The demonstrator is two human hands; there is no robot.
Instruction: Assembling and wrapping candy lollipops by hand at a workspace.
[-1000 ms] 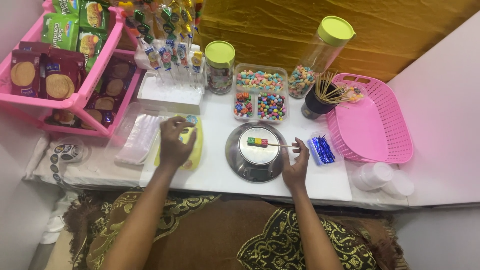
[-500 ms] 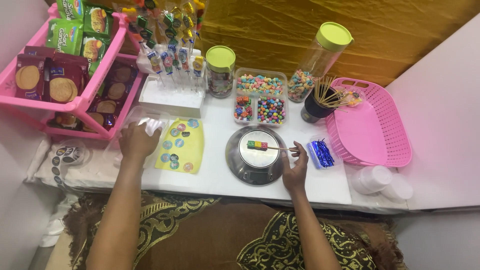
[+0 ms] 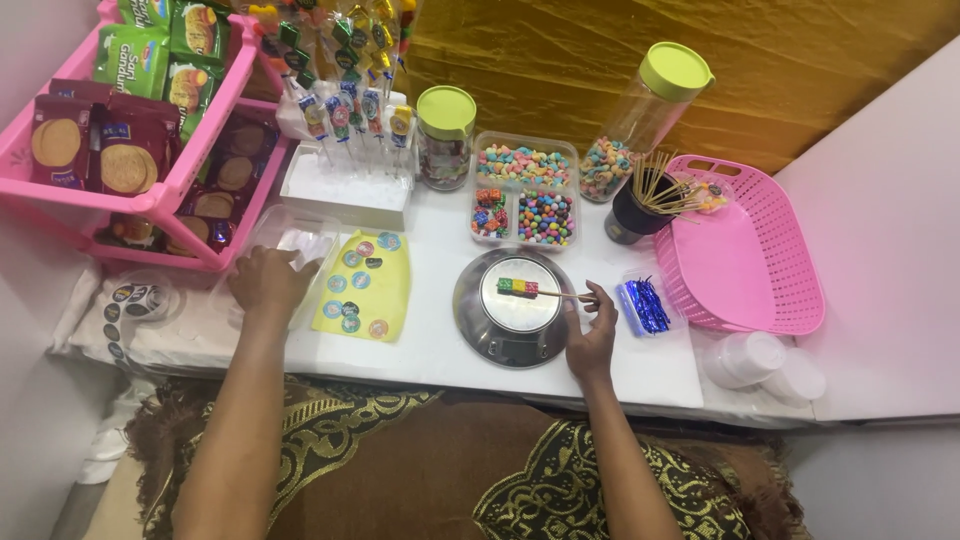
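Observation:
My right hand point(image 3: 592, 333) pinches the end of a wooden skewer point(image 3: 558, 293) that carries a short row of coloured candies point(image 3: 518, 287). The candies rest on a round steel plate point(image 3: 512, 338) in the middle of the white table. My left hand point(image 3: 268, 281) lies palm down on a clear plastic tray of transparent bags point(image 3: 300, 241) at the left. Whether its fingers grip a bag is hidden. A yellow sticker sheet point(image 3: 366, 287) with round stickers lies between the tray and the plate.
A pink rack point(image 3: 165, 195) of biscuit packs stands far left. Wrapped lollipops point(image 3: 345, 110) stand in a white block. Candy boxes point(image 3: 524, 195), two green-lidded jars point(image 3: 446, 135), a black cup of skewers point(image 3: 640, 205), blue twist ties point(image 3: 645, 305) and a pink basket point(image 3: 745, 250) fill the back and right.
My left hand left the yellow sticker sheet and moved left onto the clear tray of bags. My right hand stayed at the skewer beside the plate.

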